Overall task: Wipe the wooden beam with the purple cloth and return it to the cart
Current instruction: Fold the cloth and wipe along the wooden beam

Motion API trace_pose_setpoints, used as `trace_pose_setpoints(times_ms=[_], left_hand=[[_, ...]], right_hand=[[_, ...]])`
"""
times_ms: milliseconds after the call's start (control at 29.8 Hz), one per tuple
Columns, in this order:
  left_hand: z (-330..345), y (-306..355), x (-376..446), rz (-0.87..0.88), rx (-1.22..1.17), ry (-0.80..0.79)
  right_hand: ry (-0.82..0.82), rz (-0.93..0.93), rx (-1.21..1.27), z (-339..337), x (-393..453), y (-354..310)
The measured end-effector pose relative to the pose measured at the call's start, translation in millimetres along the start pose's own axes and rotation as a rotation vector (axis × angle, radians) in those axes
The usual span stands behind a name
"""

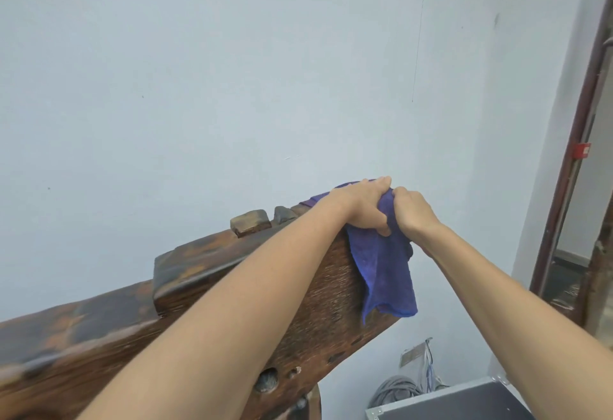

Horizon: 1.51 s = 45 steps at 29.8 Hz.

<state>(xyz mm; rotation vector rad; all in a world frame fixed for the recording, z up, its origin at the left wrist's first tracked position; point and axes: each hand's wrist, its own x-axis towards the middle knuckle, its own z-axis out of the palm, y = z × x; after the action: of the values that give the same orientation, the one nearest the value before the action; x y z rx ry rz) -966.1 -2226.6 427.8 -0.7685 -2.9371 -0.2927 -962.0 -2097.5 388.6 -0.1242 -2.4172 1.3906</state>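
A thick dark wooden beam slopes up from the lower left to its high end at mid-frame. The purple cloth is draped over that high end and hangs down its right face. My left hand lies on top of the beam's end and grips the cloth, thumb curled into a fold. Beside it, my right hand holds the cloth's bunched upper edge, fingers wrapped out of sight. Both forearms reach up from the bottom. No cart is in view.
A pale blue wall fills the background. Wooden pegs stick up from the beam's top. Below right are a grey metal-edged case and coiled grey cables. A dark door frame runs along the right edge.
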Motion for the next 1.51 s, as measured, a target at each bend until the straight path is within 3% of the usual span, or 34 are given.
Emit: trace_pose_setpoints(times_ms=[134, 235, 436, 570, 704, 872, 1040, 1341, 1509], left_hand=[[0, -1, -18, 0.026, 0.105, 0.067], [5, -6, -38, 0.057, 0.204, 0.09], [10, -30, -84, 0.042, 0.222, 0.186], [10, -41, -115, -0.036, 0.226, 0.173], [12, -39, -143, -0.079, 0.267, 0.275], [11, -34, -172, -0.194, 0.22, 0.403], [9, -25, -190, -0.194, 0.241, 0.485], [-14, -20, -217, -0.205, -0.346, 0.469], [-29, -3, -225, -0.269, -0.907, 0.433]], right_hand=[[0.0, 0.008, -0.105, -2, -17, -3], [-0.097, 0.043, -0.137, -7, -42, -1], [-0.279, 0.103, 0.117, -25, -93, 13], [-0.245, 0.125, 0.091, -29, -117, 9], [-0.247, 0.137, 0.158, -49, -140, -7], [-0.269, 0.064, 0.264, -65, -172, -36], [-0.247, -0.049, 0.312, -63, -202, -61], [-0.121, -0.157, 0.387, -82, -225, -83], [-0.026, -0.135, 0.354, -102, -220, -79]])
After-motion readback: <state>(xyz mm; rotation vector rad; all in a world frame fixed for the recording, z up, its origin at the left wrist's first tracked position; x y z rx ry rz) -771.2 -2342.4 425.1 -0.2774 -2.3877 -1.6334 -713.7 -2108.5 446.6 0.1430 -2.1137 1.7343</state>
